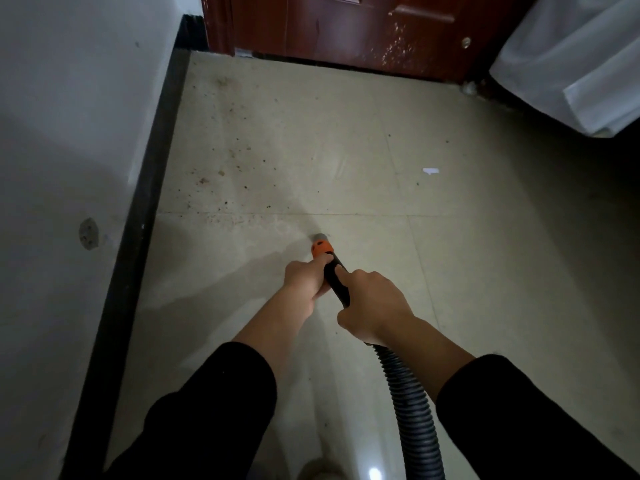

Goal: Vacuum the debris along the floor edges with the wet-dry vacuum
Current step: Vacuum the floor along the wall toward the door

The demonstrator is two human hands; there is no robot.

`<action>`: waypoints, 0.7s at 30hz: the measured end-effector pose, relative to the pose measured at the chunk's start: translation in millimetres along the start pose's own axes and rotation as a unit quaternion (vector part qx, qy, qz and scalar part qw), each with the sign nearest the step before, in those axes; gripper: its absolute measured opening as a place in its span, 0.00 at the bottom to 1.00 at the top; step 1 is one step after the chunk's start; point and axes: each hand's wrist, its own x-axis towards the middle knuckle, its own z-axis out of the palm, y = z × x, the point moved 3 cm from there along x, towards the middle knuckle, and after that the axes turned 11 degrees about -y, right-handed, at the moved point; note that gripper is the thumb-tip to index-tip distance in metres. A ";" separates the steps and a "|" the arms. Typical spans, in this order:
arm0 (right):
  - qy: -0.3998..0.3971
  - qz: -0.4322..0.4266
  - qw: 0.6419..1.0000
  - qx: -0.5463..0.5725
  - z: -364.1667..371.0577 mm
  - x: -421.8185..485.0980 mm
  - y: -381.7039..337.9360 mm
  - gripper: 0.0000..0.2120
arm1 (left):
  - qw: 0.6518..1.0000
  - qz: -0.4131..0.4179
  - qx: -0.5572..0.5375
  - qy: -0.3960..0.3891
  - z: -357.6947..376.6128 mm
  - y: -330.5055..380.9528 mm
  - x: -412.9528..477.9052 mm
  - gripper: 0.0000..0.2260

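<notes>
Both hands hold the vacuum's black hose wand. My left hand (306, 277) grips it just behind the orange collar (322, 248). My right hand (372, 308) grips it further back, where the ribbed black hose (410, 407) begins and runs down toward the bottom edge. The grey nozzle tip (319, 236) touches the beige tile floor (346, 140) by a grout line. Dark crumbs of debris (228, 174) lie scattered on the tile ahead and to the left, near the black baseboard (145, 209). The vacuum body is out of view.
A white wall (69, 133) stands along the left above the baseboard. A reddish-brown door (346, 29) closes the far end. White cloth (571, 64) hangs at the upper right. A small white scrap (430, 171) lies on the floor to the right.
</notes>
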 end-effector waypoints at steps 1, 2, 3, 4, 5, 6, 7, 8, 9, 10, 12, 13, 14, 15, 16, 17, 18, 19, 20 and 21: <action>-0.003 -0.007 1.000 -0.003 -2.2 3.2 -0.3 0.26 | 1.000 0.000 -0.002 0.008 -1.6 1.6 1.8 0.15; -0.006 -0.014 1.000 -0.004 -4.7 7.1 -0.8 0.26 | 1.000 0.001 -0.006 0.015 -3.8 4.1 3.0 0.14; -0.007 -0.021 1.000 -0.005 -7.6 11.1 -1.4 0.26 | 1.000 0.002 -0.011 0.024 -6.4 7.4 4.4 0.14; -0.008 -0.027 1.000 -0.005 -10.7 15.8 -2.2 0.25 | 0.999 0.004 -0.016 0.031 -9.1 11.4 6.4 0.13; -0.010 -0.034 0.999 -0.007 -14.2 20.6 -3.3 0.23 | 0.999 0.005 -0.019 0.039 -11.6 16.1 8.8 0.13; -0.013 -0.040 0.999 -0.008 -17.5 25.1 -4.4 0.22 | 0.999 0.005 -0.019 0.048 -13.9 20.3 10.7 0.13; -0.015 -0.045 0.999 -0.008 -20.8 29.7 -5.3 0.22 | 0.998 0.005 -0.018 0.055 -14.9 24.8 12.2 0.13; -0.016 -0.051 0.999 -0.007 -24.1 34.1 -5.8 0.22 | 0.998 0.006 -0.017 0.060 -15.3 29.1 13.8 0.13; -0.018 -0.056 0.998 -0.008 -27.2 38.4 -6.0 0.23 | 0.998 0.007 -0.019 0.063 -15.3 32.7 16.2 0.13; -0.021 -0.061 0.998 -0.008 -30.3 42.2 -5.7 0.25 | 0.998 0.008 -0.022 0.066 -15.1 35.6 17.9 0.14; -0.028 -0.072 0.997 -0.005 -37.0 48.9 -4.3 0.26 | 0.997 0.012 -0.028 0.074 -16.1 42.6 21.5 0.15; -0.032 -0.078 0.996 -0.004 -40.2 51.7 -3.4 0.27 | 0.996 0.011 -0.028 0.080 -17.3 45.9 23.1 0.16; -0.036 -0.084 0.996 -0.005 -43.5 55.0 -2.9 0.27 | 0.996 0.008 -0.024 0.081 -17.8 49.8 23.6 0.18; -0.039 -0.090 0.995 -0.005 -46.2 58.0 -2.7 0.27 | 0.996 0.006 -0.025 0.083 -18.1 53.2 24.5 0.18; -0.041 -0.095 0.995 -0.004 -48.9 61.1 -2.7 0.27 | 0.996 0.005 -0.028 0.084 -17.8 57.4 23.9 0.18; -0.040 -0.098 0.994 -0.002 -51.6 64.4 -3.1 0.27 | 0.996 0.002 -0.027 0.083 -16.9 62.7 23.4 0.18; -0.040 -0.102 0.994 -0.003 -53.6 67.4 -3.7 0.28 | 0.996 -0.004 -0.024 0.084 -16.5 67.7 22.0 0.19; -0.042 -0.106 0.993 -0.007 -55.8 70.4 -5.1 0.28 | 0.996 -0.006 -0.023 0.082 -16.9 73.1 21.5 0.18; -0.046 -0.111 0.993 -0.010 -58.1 73.0 -6.5 0.27 | 0.997 -0.007 -0.023 0.074 -16.9 78.5 19.9 0.17; -0.049 -0.115 0.992 -0.012 -60.6 75.2 -7.9 0.27 | 0.998 -0.008 -0.025 0.063 -17.6 83.8 18.3 0.16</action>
